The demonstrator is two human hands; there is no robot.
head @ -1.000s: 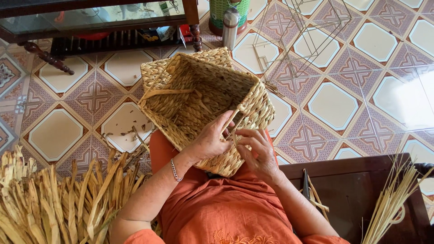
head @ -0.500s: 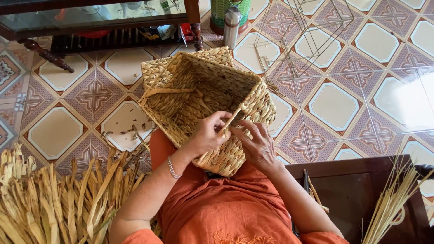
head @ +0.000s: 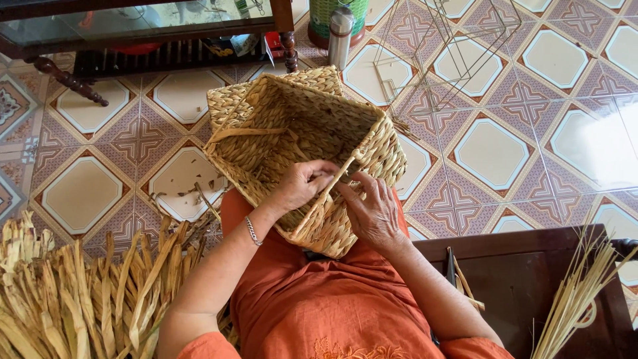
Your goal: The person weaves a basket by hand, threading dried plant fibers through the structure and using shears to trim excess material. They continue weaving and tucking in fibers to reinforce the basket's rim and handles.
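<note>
A rectangular woven straw basket (head: 279, 113) rests tilted on my lap, its open mouth facing up and away. My left hand (head: 302, 186) grips the near rim, fingers curled over a flat straw strand (head: 332, 189) that runs along the edge. My right hand (head: 372, 209) presses against the outer side of the same rim, fingertips touching the strand close to the left hand. A bracelet sits on my left wrist. I wear orange clothing.
A heap of dried straw leaves (head: 73, 292) lies at my left. Thin pale stalks (head: 578, 292) lean on a dark wooden bench (head: 525, 266) at right. On the tiled floor beyond stand a wire frame (head: 452, 46), a metal flask (head: 340, 26) and a low dark table (head: 133, 26).
Both hands have shifted slightly along the basket's near rim, working the strand. The basket has stayed on my lap.
</note>
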